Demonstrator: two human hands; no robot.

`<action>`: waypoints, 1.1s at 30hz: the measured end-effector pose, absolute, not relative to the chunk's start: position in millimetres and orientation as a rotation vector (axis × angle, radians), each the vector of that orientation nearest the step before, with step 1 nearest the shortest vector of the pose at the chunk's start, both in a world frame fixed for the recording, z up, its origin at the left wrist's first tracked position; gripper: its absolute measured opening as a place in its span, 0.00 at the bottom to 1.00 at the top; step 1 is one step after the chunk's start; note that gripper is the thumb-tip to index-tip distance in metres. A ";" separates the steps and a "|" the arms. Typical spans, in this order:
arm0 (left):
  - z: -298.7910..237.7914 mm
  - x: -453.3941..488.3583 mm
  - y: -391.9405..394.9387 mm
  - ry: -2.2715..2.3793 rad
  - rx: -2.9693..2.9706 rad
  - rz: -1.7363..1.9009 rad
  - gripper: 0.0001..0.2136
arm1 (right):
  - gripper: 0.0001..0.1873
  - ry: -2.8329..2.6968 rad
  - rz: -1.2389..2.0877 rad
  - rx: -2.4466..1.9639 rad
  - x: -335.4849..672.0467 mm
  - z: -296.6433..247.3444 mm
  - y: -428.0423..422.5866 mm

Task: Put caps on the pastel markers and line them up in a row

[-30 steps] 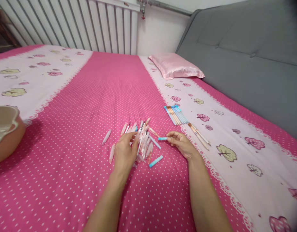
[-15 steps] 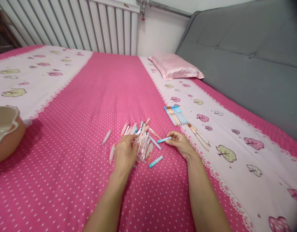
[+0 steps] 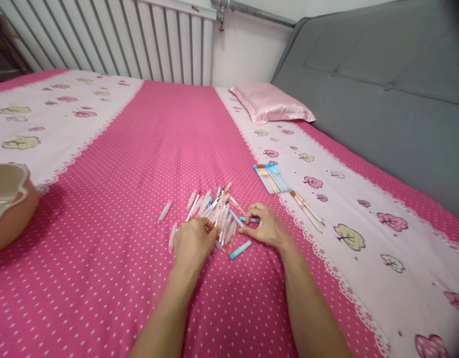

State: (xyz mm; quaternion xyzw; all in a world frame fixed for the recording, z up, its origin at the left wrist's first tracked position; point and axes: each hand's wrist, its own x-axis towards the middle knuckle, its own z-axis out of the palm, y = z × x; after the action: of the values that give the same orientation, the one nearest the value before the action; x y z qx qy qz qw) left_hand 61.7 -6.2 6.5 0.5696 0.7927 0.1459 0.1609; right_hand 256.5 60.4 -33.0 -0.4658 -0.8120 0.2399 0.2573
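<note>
Pens (image 3: 226, 218), slim, heaped, dotted bedspread (image 3: 139, 164)

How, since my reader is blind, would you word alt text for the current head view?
A person's left hand and right hand are at a jumbled pile of pens on a pink dotted bedspread, the right by a blue pen. A tidy row of pens lies farther right, a pink pillow beyond; a basin stands at left.

My left hand (image 3: 194, 238): back upward, fingers curled, thumb pointing inward.
My right hand (image 3: 265, 227): thumb and forefinger parted, pointing leftward.
My left forearm (image 3: 165, 308): bare, slanting inward.
My right forearm (image 3: 310, 298): bare, slanting inward too.
</note>
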 end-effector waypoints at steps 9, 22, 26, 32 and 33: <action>6.5 61.4 -8.2 2.253 1.655 0.256 0.08 | 0.05 -2.178 0.566 -1.273 252.5 -35.1 53.7; 17.0 54.5 -9.9 2.155 1.421 0.610 0.08 | 0.09 -1.682 1.001 -1.084 260.2 -42.7 62.7; 15.2 54.5 -9.9 1.949 1.511 0.935 0.09 | 0.09 -1.685 0.986 -1.093 258.6 -43.3 62.8; 11.0 62.2 -10.4 1.534 2.132 1.101 0.06 | 0.10 -1.708 0.974 -1.082 256.1 -42.8 62.3; 9.5 63.3 -10.4 1.486 2.190 1.046 0.06 | 0.11 -1.693 0.992 -1.094 256.1 -43.2 62.0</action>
State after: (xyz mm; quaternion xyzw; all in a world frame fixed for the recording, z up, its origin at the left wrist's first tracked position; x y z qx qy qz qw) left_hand 63.3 -10.4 9.5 0.7610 0.5166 0.3637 0.1473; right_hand 256.1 62.0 -43.2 -0.4390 -0.6794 0.3982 0.4327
